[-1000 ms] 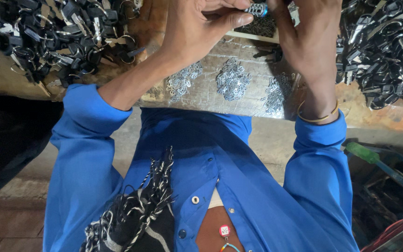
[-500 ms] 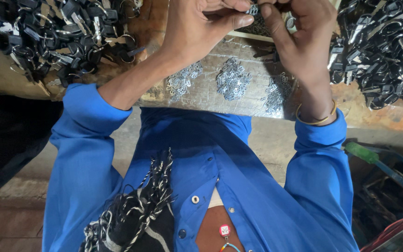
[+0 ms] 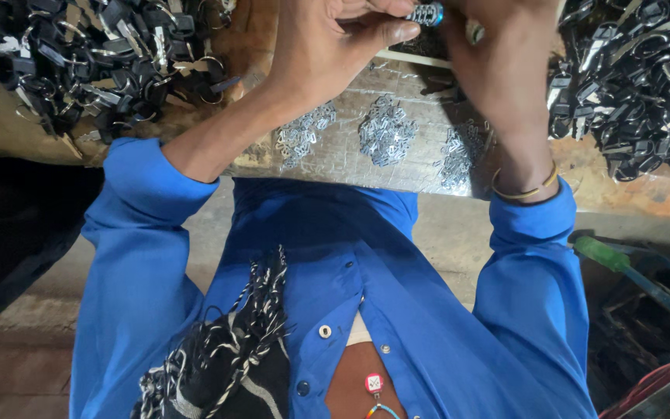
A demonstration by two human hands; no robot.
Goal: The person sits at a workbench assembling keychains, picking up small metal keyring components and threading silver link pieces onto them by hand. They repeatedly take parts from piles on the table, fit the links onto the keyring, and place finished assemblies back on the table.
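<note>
Shifted slightly left since before: small ribbed metal piece [image 3: 426, 13], pinched between thumb of left hand [image 3: 335, 46] and fingers of right hand [image 3: 498, 54], above silver clip piles [image 3: 385, 132].

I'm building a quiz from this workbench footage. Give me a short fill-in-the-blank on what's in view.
1. Both hands, left hand and right hand, pinch a small ____ part with a blue end.
2. On the metal plate lie ____ heaps of small silver pieces.
3. The shirt sleeves are ____.
4. A thin bangle circles the ____ wrist.

Missing words: metal; three; blue; right
</note>
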